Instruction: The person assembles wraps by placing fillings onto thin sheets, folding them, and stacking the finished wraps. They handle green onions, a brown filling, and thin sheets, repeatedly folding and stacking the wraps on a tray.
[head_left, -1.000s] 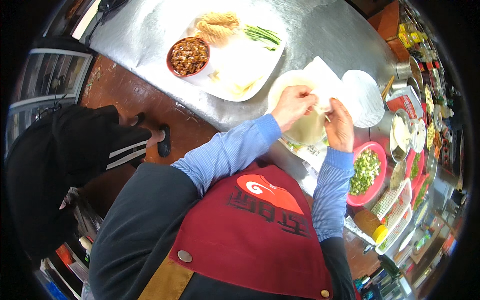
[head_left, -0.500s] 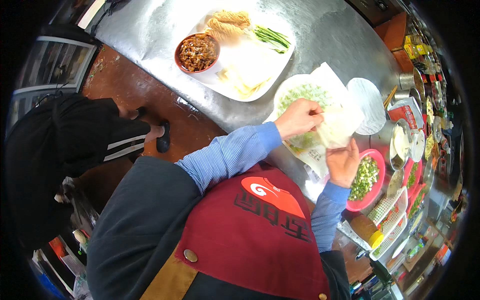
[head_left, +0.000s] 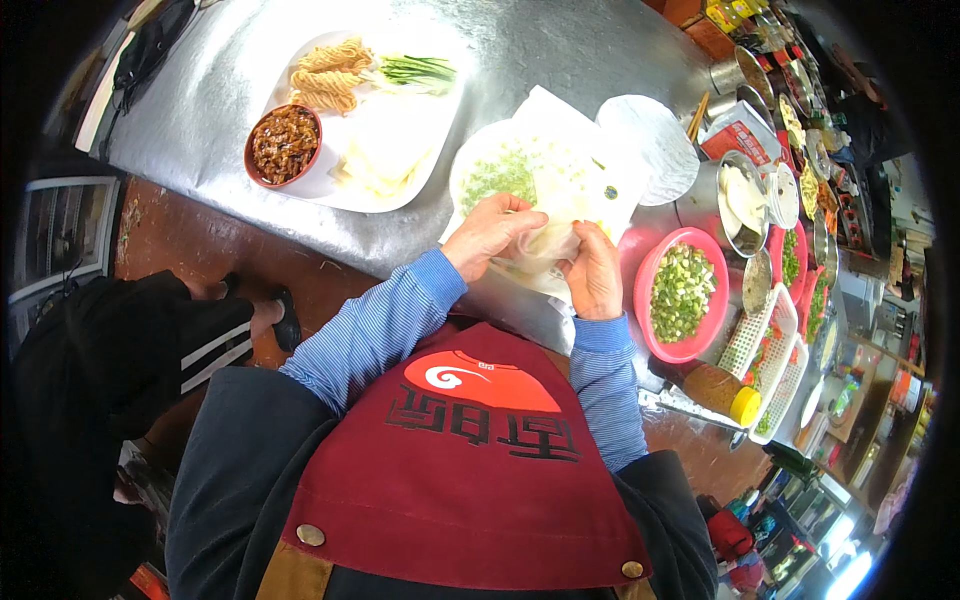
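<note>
Both hands work over a round, pale surface strewn with chopped greens (head_left: pixel 505 165), beside a sheet of white paper (head_left: pixel 622 185). A thin, pale, see-through sheet (head_left: pixel 548 242) hangs between them, too glary to say what it is made of. My left hand (head_left: pixel 493 236) pinches its left side, thumb against fingers. On the other side, my right hand (head_left: pixel 596 275) holds its edge between thumb and curled fingers. Left of them lies a white tray (head_left: pixel 410 195) with a red bowl of dark brown chunky sauce (head_left: pixel 285 146), fried noodle bundles (head_left: pixel 330 75), cucumber strips (head_left: pixel 417 72) and pale flat pieces (head_left: pixel 375 165).
A pink basin of chopped scallions (head_left: pixel 683 293) stands close to my right hand. Beyond are a translucent round sheet (head_left: pixel 650 150), a metal pot (head_left: pixel 740 205), white baskets (head_left: pixel 770 350) and a yellow-capped jar (head_left: pixel 722 392). Another person in black (head_left: pixel 110 370) is at left.
The view has swung, so the table's things sit farther left. The pale sheet, spread out before, is now lower and gathered between my hands, which have come level.
</note>
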